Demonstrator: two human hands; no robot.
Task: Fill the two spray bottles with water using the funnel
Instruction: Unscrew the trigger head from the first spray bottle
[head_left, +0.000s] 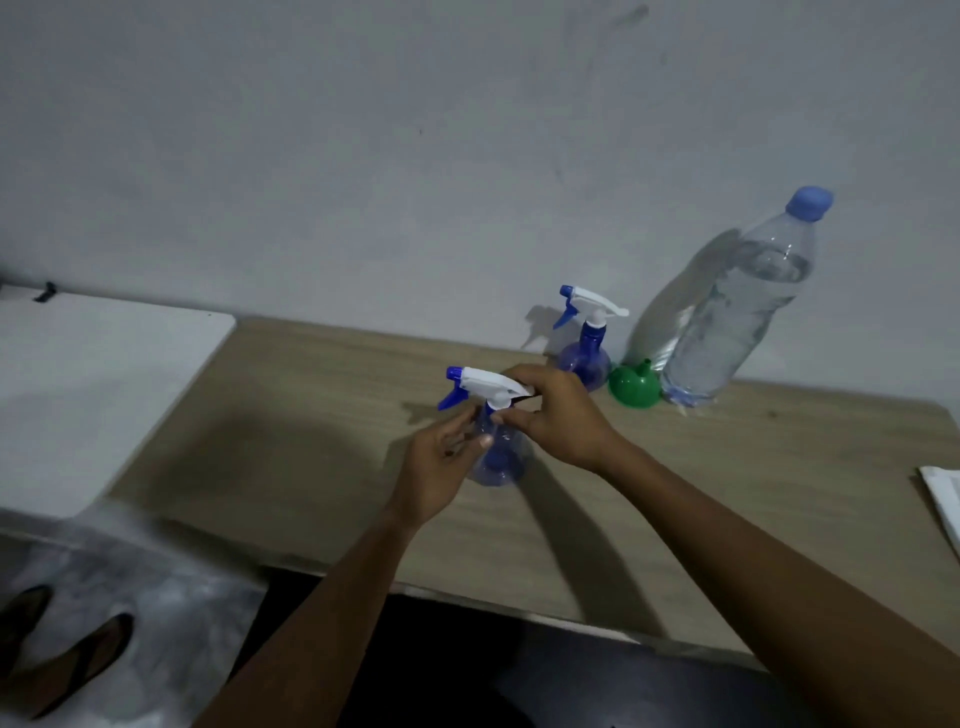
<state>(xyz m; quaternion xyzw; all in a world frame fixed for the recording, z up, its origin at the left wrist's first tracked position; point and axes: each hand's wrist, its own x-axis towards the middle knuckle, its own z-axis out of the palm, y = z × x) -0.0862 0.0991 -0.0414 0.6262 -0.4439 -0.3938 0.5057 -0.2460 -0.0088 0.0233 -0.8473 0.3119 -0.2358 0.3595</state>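
grey wall (363, 156) behind, wood-grain table (311, 441) against it, white surface (93, 389) butted to its left edge.

near spray bottle (500, 463) stands upright mid-table, clear blue body, white head with blue nozzle and trigger pointing left, head on the neck. left grip (441, 467), the person's left hand, is wrapped round the bottle's shoulder, thumb across the front. right grip (556, 415), the right hand, is clamped on the back of the white head at the collar, fingertips pinching it.

far spray bottle (587, 353) is upright at the wall, head on. green funnel (631, 387) sits mouth-down just right of it, spout up. big water bottle (737, 312), blue cap on, mostly full, stands just right of the funnel. papers (943, 499) at the right table edge.
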